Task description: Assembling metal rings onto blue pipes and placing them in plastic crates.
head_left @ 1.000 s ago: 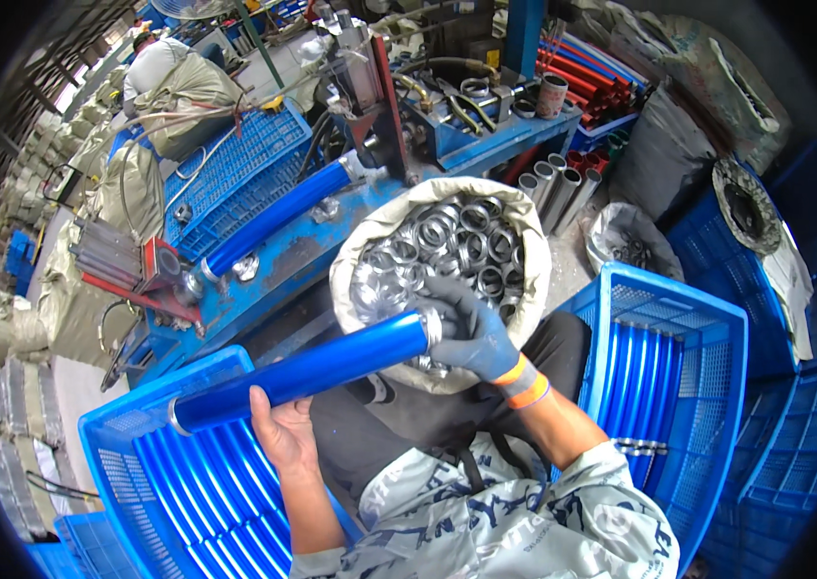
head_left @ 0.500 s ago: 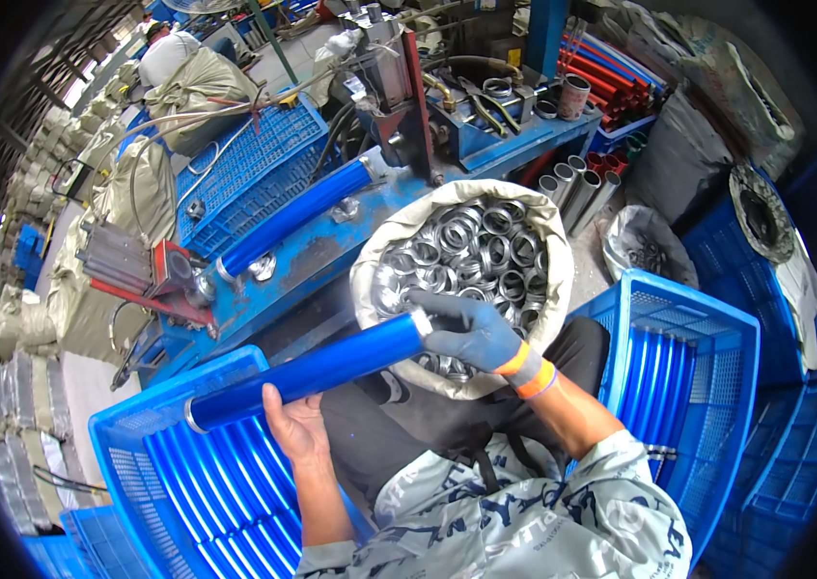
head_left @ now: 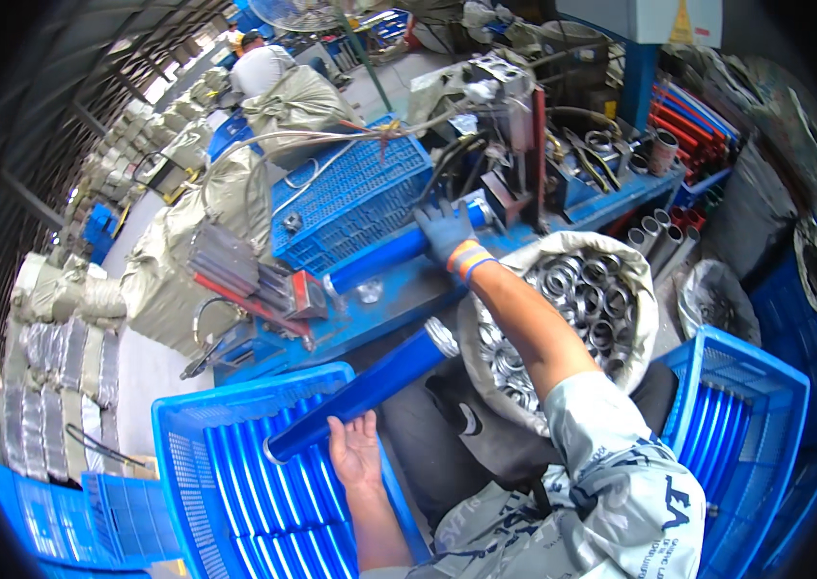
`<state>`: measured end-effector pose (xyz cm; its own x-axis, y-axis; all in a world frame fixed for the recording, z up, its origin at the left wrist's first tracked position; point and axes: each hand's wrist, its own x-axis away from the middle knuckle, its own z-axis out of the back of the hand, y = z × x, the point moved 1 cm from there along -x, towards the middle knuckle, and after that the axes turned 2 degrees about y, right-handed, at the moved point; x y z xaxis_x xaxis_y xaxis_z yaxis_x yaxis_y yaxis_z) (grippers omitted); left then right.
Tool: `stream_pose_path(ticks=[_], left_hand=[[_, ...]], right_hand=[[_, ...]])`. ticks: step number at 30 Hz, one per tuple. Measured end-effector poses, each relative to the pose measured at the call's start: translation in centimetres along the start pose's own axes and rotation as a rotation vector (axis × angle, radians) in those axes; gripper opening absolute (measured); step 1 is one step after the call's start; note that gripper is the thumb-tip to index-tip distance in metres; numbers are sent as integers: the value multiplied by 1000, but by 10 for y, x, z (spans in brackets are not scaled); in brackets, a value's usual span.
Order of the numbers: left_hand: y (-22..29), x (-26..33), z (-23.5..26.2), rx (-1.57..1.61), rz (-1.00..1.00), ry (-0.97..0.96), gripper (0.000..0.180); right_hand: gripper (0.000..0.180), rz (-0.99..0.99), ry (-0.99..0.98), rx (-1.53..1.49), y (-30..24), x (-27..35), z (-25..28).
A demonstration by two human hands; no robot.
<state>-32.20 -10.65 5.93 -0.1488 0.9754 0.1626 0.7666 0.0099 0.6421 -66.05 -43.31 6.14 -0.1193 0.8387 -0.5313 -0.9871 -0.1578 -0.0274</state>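
Right hand (head_left: 446,230) moved onto machine's blue tube (head_left: 399,253); glossy, metal-capped

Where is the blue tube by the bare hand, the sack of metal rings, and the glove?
blue tube (head_left: 360,394), head view, middle of its blue body.
sack of metal rings (head_left: 642,280), head view, its pale right rim.
gloved right hand (head_left: 446,232), head view, back of the glove, resting on another blue tube (head_left: 379,259).
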Motion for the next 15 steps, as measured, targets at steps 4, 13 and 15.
stream_pose_path(ticks=[4, 13, 15], left_hand=[[3, -12, 7, -82, -11, 71, 55], [-110, -203, -152, -74, -11, -19, 67], [-110, -282, -132, -52, 14, 112, 75]], right_hand=[[77, 277, 173, -443, -21, -14, 54], [57, -372, 366, -1727, 81, 103, 310], [66, -506, 370, -1951, 109, 170, 315]])
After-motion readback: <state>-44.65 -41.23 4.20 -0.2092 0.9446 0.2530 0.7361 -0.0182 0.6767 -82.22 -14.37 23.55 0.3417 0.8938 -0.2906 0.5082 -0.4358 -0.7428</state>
